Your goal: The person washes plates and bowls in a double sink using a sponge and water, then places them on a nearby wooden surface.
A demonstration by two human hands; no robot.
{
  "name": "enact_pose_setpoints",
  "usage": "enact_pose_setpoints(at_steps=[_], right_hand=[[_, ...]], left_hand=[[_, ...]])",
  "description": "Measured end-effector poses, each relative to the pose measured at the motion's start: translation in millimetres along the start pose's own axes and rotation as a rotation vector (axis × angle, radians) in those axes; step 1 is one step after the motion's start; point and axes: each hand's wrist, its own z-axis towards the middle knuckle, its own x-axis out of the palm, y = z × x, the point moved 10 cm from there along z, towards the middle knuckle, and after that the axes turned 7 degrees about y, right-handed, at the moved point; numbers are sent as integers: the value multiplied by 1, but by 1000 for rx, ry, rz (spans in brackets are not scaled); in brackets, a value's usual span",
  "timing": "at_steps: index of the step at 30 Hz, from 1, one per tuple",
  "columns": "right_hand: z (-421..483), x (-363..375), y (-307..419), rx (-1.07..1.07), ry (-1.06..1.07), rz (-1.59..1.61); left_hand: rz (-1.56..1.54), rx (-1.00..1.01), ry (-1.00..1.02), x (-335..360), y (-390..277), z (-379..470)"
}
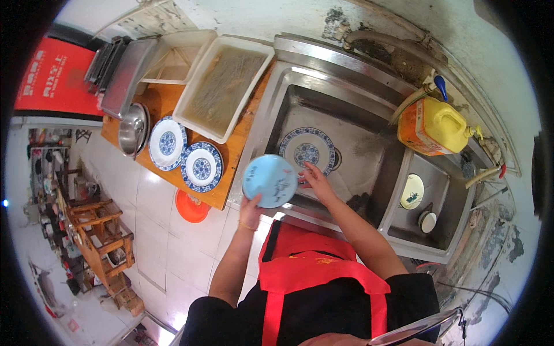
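Note:
My left hand [250,211] grips the near edge of a light-blue round plate [270,181], its thumb on the rim. The plate hovers over the left edge of the steel sink. To its right, my right hand [315,181] is raised with its fingers apart, above a blue-and-white patterned plate [308,140] that lies in the large sink basin. Whether a fingertip touches the blue plate's rim I cannot tell. On the wooden table at the left are two more spots of blue-and-white plates, one [167,143] beside the other [201,167].
A white tub of cloudy water [225,82] and a steel bowl [132,132] stand on the wooden table [225,158]. The small basin holds a pale-green dish [412,191] and a small bowl [427,222]. A yellow jug [433,125] stands behind. An orange-red basin [190,207] is on the floor.

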Motion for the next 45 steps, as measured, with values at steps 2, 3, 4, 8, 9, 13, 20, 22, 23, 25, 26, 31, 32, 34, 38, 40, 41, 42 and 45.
enact_pose_setpoints(at_steps=[2,3,4,8,9,13,20,22,23,25,26,31,32,34,38,40,41,42,45], right_hand=[[8,-53,-34,102,-222,-152],[9,-95,-58,203,-431,-304],[15,-129,-63,187,-509,-790],[10,-245,-113,223,-976,-815],[0,-285,-137,248,-1075,-471],[53,-178,-150,381,-636,-138],[28,-285,-146,382,-1162,-562],[33,-216,-128,493,-1086,-570],[29,-182,-109,574,-1058,-573],[23,-170,-88,553,-1023,-527],[24,-168,-85,535,-990,-483],[29,-213,-88,483,-936,-866],[30,-193,-89,464,-920,-710],[12,-226,-106,338,-1034,-436],[22,-188,-74,418,-988,-528],[1,-201,-70,348,-1146,-609],[-16,-223,-77,330,-1202,-770],[6,-192,-80,293,-963,-523],[7,-97,-37,87,-370,146]], left_hand=[[-53,126,-34,-36,-26,-4],[-68,177,-104,-61,-37,-6],[-72,212,-134,-71,-52,-6],[-120,251,-172,-121,-80,16],[-188,269,-141,-114,-85,38],[-367,443,-356,-223,-103,11],[-451,320,-368,-183,-95,77],[-444,344,-456,-221,-93,51],[-448,347,-494,-237,-93,37],[-431,331,-479,-232,-97,41],[-424,327,-467,-229,-101,44],[-435,315,-363,-214,-98,75],[-356,323,-438,-227,-100,58],[-280,386,-318,-185,-106,69],[-272,355,-266,-237,-96,46],[-116,300,-177,-160,-89,44],[33,291,-108,-108,-86,39],[42,313,-124,-96,-90,22],[122,187,46,-32,-59,22]])
